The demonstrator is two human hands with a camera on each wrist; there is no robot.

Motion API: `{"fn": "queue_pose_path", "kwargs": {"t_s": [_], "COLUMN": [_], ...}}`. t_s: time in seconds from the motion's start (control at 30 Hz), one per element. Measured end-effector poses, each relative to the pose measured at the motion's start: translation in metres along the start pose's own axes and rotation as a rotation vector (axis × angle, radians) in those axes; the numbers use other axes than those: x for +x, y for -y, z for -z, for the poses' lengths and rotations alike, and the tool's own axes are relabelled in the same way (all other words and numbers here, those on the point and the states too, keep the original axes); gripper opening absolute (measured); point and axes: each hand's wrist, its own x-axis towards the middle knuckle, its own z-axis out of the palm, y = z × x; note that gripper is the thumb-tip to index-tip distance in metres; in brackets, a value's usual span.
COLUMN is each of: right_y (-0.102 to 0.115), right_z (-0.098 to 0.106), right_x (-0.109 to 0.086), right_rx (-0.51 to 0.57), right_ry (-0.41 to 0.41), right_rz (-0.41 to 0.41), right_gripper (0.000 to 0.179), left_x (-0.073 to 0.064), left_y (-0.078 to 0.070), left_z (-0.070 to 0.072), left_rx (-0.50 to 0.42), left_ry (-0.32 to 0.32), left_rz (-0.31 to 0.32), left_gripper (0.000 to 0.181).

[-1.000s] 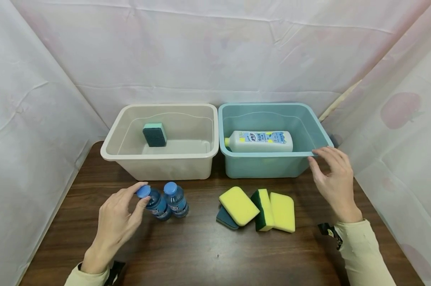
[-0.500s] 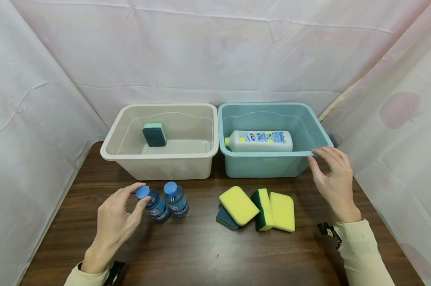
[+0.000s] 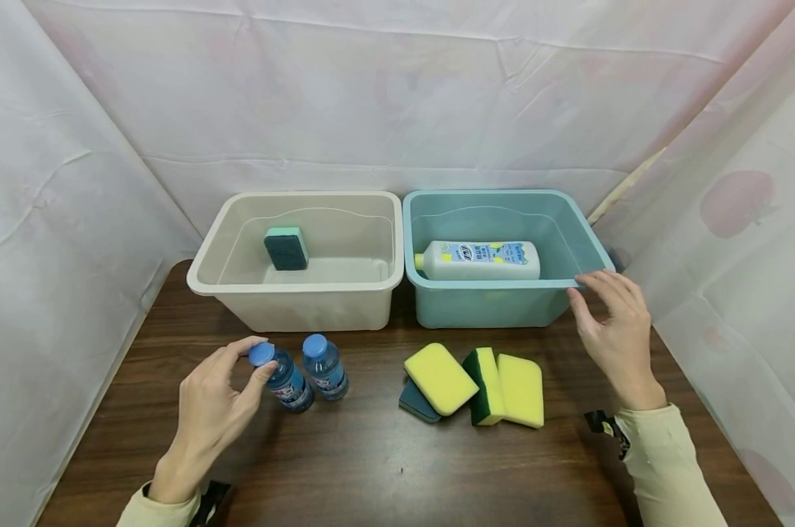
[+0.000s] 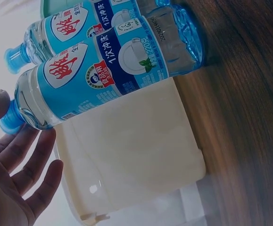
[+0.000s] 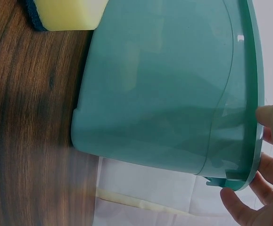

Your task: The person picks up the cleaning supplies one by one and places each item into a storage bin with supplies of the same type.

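Note:
My left hand (image 3: pixel 216 410) pinches the blue cap of a small dish soap bottle (image 4: pixel 98 75), thumb on one side and fingers on the other. The bottle stands on the table in front of the beige bin. Just to its right is a second, matching dish soap bottle (image 3: pixel 326 367), with a narrow gap between them. My right hand (image 3: pixel 615 329) grips the front right corner of the blue-green bin (image 5: pixel 160 94) by its rim. Lying inside that bin is a large white bottle (image 3: pixel 483 261) with a yellow cap.
The beige bin (image 3: pixel 305 311) sits beside the blue-green one and holds a green sponge (image 3: pixel 286 249). Several yellow sponges (image 3: pixel 521 391) and a dark one (image 3: pixel 418 402) lie grouped on the wooden table (image 3: pixel 371 476). Pale curtains (image 3: pixel 397 102) enclose the back and sides.
The left bottle has shifted slightly left and toward me in my left hand, widening the gap to the other bottle. My right hand stays on the bin rim.

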Motion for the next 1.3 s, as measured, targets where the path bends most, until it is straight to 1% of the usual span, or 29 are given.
{"fn": "queue_pose_path", "kwargs": {"t_s": [0.17,0.37,0.67,0.9,1.0,1.1,1.3], "right_y": [0.0,0.0,0.001,0.001,0.001,0.001,0.001], "right_z": [-0.002,0.0,-0.001,-0.002,-0.002,-0.003,-0.002], "right_x": [0.0,0.0,0.001,0.003,0.003,0.002,0.001], "right_rx": [0.019,0.008,0.022,0.018,0.02,0.026,0.033], "right_ry": [-0.046,-0.023,-0.051,-0.049,-0.046,-0.049,-0.046], "right_rz": [-0.005,-0.001,-0.005,-0.008,-0.007,-0.006,-0.009], "right_gripper": [0.026,0.026,0.026,0.027,0.027,0.027,0.027], "left_x": [0.0,0.001,0.006,0.011,0.014,0.016,0.021], "left_y": [-0.001,-0.003,-0.006,-0.007,-0.008,-0.009,-0.013], "left_z": [0.001,0.004,0.007,0.008,0.01,0.011,0.014], "left_rx": [0.009,0.005,-0.006,-0.022,-0.026,-0.014,-0.006], "left_ry": [0.002,-0.016,-0.004,-0.041,-0.044,-0.032,-0.018], "left_rz": [-0.004,-0.021,0.011,-0.025,-0.03,-0.035,-0.003], "left_gripper": [0.041,0.037,0.039,0.037,0.038,0.037,0.037]}}
